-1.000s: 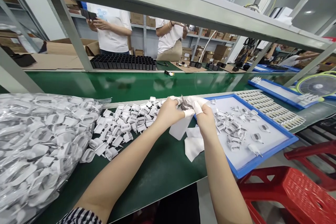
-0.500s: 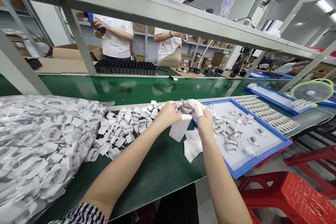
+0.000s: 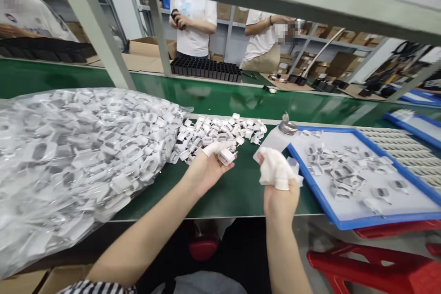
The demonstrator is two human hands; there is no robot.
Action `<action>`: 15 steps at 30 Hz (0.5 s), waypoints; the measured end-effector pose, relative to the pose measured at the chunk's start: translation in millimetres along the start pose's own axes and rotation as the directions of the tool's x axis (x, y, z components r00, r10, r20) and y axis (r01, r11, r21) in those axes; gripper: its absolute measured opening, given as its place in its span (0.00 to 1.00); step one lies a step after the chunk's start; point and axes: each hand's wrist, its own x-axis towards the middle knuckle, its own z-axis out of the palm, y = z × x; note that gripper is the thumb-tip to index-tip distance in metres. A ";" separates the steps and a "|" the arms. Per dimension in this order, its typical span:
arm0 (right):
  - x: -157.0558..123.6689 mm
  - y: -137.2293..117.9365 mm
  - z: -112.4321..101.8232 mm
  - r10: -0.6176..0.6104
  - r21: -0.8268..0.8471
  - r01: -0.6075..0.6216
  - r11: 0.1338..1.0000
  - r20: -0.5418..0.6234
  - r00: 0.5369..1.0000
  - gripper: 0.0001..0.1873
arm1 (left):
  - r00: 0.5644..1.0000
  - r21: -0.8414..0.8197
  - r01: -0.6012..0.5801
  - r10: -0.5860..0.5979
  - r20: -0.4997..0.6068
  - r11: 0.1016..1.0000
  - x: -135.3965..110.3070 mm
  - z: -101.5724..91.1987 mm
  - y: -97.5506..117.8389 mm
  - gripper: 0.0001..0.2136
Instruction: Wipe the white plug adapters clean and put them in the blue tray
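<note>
So the left hand (image 3: 207, 169) had a small white plastic housing (image 3: 226, 156) gripped in its fingers, hollow side tipped roughly toward the wearer, just above the green bench (image 3: 237, 200). The right hand (image 3: 281, 190) was bunched around what looked like a white cloth (image 3: 268, 174), and there were white coverings on the fingers of both hands. The two hands were apart, with bare bench between them.

Right behind the left hand was a messy pile of loose white housings (image 3: 206, 134), and left of that hand sat a big clear bag (image 3: 86, 156) stuffed with more. Just beyond the right hand stood a pale bottle (image 3: 274, 139) with a metal top (image 3: 288, 127). Over to the right of that hand lay a blue-rimmed tray (image 3: 313, 184) with white pronged parts (image 3: 344, 170) scattered in it.
</note>
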 end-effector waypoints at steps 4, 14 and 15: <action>-34.8 29.0 18.8 -0.246 -0.297 0.345 0.890 0.323 0.914 0.14 | 0.993 -0.132 -0.099 0.105 0.045 0.986 -18.8 -21.9 -18.2 0.06; -54.0 43.0 21.7 -0.310 -0.282 0.582 0.763 0.630 0.712 0.22 | 0.973 -0.010 -0.232 0.232 0.004 0.973 -34.2 -52.2 -45.8 0.14; -55.4 42.5 21.1 -0.290 -0.291 0.590 0.753 0.658 0.695 0.22 | 0.972 0.006 -0.235 0.234 0.003 0.972 -35.3 -53.2 -46.0 0.14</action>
